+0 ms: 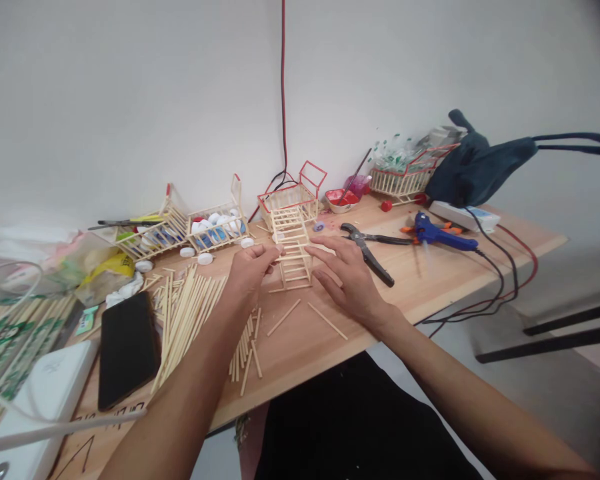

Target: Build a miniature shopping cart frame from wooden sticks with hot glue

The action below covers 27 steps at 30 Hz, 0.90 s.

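Note:
A small frame of pale wooden sticks, with several crossbars like a ladder, stands on the table between my hands. My left hand is closed in a pinch at its left edge; what lies between the fingertips is too small to tell. My right hand is open, its fingers spread and the index fingertip at the frame's right side. Just behind stands a stick basket cart with a red rim and handle. Two loose sticks, a left one and a right one, lie in front of the frame.
A pile of sticks and a black phone lie left. Along the wall stand filled stick carts and a red paint dish. Pliers, a blue glue gun with cables and a dark bag are right.

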### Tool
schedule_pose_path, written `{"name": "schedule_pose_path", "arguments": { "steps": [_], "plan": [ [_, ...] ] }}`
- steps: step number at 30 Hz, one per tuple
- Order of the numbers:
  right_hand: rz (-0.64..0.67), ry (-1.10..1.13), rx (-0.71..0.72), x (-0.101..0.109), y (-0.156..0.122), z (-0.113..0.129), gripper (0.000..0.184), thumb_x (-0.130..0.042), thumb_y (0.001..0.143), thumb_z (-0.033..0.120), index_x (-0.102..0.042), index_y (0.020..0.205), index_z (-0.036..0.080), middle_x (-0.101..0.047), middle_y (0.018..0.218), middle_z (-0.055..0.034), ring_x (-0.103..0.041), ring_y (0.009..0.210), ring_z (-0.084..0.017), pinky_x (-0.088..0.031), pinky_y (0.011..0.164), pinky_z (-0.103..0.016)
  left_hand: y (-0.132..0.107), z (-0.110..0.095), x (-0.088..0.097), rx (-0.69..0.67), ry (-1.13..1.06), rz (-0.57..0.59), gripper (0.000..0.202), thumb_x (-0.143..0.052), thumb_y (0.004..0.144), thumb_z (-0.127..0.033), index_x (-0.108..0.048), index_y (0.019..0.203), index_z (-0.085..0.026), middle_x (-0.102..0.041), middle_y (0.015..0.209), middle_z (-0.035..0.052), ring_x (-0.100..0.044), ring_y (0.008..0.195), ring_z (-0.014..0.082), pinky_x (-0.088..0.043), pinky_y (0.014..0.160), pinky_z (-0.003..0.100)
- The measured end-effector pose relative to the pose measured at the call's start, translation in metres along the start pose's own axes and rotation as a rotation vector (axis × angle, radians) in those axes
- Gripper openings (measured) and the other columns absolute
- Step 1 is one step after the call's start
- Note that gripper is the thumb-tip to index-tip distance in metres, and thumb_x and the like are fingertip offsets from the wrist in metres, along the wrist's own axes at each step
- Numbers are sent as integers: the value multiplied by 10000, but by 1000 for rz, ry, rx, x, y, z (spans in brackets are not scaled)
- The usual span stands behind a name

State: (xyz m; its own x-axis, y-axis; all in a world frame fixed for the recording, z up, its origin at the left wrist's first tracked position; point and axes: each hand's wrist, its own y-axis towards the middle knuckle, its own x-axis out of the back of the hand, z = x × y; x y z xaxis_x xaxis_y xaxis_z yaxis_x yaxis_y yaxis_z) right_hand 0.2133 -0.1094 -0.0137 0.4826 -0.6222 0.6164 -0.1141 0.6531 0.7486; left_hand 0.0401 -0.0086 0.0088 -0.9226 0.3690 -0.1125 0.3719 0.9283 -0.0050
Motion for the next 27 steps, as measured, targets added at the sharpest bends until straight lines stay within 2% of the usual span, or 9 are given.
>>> {"name": "schedule_pose_path", "arguments": {
  "steps": [9,27],
  "plan": [
    [-25,61,-73,1,-1,1,507,-474,930,301,-394,1426,232,-495,1387,-114,-421,1306,-266,-342,1081,-498,0,0,0,-12,30,0,255,-751,623,-360,-675,640,-118,-570,631,8,-412,555,73,-301,546,226],
    [8,50,-64,-1,0,1,427,-476,921,256,-475,1347,235,-500,1374,-106,-418,1301,-253,-325,1088,-487,2,2,1,-15,24,-3,270,-757,620,-377,-676,635,-119,-548,593,-5,-393,528,67,-288,533,227]
  ]
}}
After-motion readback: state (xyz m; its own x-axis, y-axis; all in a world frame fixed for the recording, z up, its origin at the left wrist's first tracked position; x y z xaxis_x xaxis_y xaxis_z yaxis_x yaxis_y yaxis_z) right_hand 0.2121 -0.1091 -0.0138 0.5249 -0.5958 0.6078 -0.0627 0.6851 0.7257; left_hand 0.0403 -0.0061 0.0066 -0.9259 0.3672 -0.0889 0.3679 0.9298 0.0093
